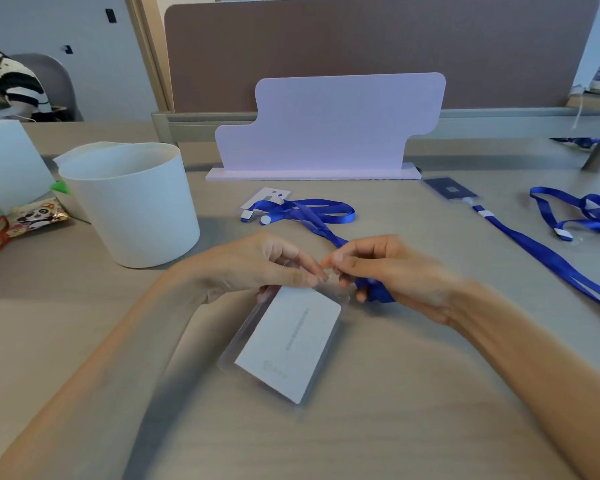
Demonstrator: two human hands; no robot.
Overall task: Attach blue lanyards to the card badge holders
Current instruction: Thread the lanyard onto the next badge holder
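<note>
A clear badge holder (284, 344) with a white card inside hangs tilted over the table in front of me. My left hand (257, 265) pinches its top edge. My right hand (392, 271) grips the end of a blue lanyard (312, 216) right at that top edge; the clip itself is hidden by my fingers. The lanyard's loop trails back across the table to a second holder with a white card (265, 197). A dark blue badge holder (449, 188) lies at the right with a lanyard (548, 258) attached. Another loose lanyard (582, 213) lies at the far right.
A white bucket (132, 206) stands left of my hands. A pale lilac board on a stand (329, 126) rises behind the work area, with a brown desk divider (361, 46) behind it. Snack packets (35, 216) lie at the far left. A seated person (11, 84) is at the back left.
</note>
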